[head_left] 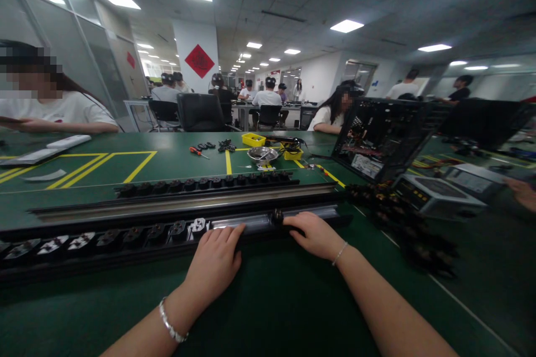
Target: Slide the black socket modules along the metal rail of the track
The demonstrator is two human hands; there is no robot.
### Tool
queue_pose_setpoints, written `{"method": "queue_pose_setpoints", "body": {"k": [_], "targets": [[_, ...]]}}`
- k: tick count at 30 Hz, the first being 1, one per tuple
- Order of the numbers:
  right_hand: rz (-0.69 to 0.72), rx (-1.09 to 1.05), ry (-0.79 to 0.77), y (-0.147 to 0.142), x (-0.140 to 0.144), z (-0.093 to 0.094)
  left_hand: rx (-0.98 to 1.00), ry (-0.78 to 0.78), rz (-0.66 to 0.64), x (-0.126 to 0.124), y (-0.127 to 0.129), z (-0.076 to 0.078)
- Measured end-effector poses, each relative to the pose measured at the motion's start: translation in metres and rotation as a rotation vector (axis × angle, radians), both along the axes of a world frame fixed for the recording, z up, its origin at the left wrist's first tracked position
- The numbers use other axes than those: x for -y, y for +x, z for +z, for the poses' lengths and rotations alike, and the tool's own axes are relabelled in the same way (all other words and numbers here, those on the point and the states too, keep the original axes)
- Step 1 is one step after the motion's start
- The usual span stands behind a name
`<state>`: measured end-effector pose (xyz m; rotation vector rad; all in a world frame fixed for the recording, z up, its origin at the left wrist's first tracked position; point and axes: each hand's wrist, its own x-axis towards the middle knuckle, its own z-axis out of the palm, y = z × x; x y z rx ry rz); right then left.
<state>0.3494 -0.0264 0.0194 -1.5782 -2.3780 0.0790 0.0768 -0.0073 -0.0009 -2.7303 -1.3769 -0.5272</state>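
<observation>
Resting flat and unclenched, fingers spread on the long black socket rail [138,234] that runs across the lower middle of the frame on the green table [276,301], the left hand [214,262] and right hand [315,233] grasp nothing, a computer case [383,136] standing right of centre.

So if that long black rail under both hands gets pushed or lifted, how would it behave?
The long black rail looks rigid, probably staying straight. Lying flat on the green table, it likely slides rather than rolls. Lifted by the left hand or right hand alone, it may tip.
</observation>
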Motion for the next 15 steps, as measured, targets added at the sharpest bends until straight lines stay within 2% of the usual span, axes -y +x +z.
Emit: {"method": "queue_pose_setpoints", "body": {"k": [15], "targets": [[-0.022,0.031,0.055,0.0076,-0.0049,-0.0084,0.077,0.047,-0.083,-0.0045,-0.003,-0.0054]]}}
